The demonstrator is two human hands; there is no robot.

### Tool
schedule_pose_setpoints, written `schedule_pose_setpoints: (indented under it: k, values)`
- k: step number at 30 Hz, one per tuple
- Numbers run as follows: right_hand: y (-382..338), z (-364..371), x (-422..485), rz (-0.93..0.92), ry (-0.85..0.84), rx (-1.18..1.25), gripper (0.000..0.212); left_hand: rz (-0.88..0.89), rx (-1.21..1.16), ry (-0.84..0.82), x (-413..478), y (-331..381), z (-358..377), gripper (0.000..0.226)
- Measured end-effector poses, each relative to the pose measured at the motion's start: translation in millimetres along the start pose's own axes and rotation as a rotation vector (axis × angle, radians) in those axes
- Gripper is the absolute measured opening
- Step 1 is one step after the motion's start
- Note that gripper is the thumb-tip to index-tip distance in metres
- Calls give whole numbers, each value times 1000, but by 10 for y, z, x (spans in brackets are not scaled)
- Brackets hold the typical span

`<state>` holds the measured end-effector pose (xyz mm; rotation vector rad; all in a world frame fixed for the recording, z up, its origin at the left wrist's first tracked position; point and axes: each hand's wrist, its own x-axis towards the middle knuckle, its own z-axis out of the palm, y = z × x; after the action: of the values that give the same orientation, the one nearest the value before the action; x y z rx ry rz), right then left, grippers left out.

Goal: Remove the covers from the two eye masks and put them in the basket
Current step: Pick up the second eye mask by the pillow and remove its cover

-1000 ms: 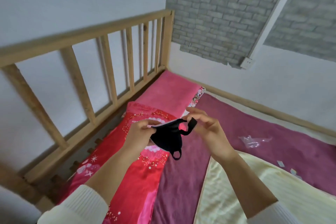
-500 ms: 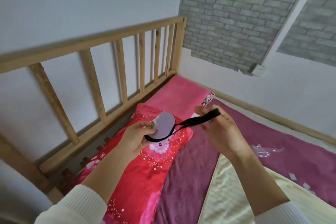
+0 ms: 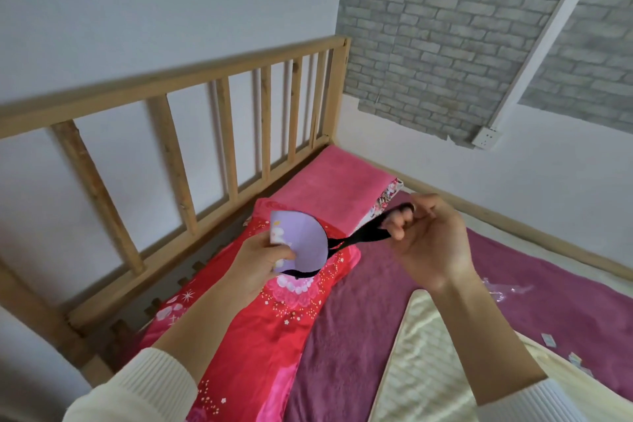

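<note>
Your left hand (image 3: 255,264) pinches the lilac eye mask (image 3: 305,241) above the red pillow (image 3: 260,322); your right hand (image 3: 428,243) is closed on its black cover (image 3: 363,236), stretched between them. Clear wrapper (image 3: 507,289) lies on the purple blanket (image 3: 359,336).

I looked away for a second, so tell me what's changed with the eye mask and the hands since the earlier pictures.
The right hand has pulled the black cover out to the right, baring more of the lilac eye mask. A second ago black fabric hid it entirely. The left hand still pinches the mask's left edge; the red floral pillow lies as before.
</note>
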<state>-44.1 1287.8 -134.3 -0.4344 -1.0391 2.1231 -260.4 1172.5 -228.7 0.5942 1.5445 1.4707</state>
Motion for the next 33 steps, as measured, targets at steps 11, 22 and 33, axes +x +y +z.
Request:
schedule_pose_setpoints:
  k: [11,22,33]
  values:
    - [300,-282,100,51,106,-2249,35,287,250,59,-16,123,-3,21]
    - [366,-87,-21,-71,-114,-335,31,109,178,179,-59,-10,-15,22]
    - [631,67,-13,-177,-174,-1148,17,151,224,-131,-265,-30,-23,31]
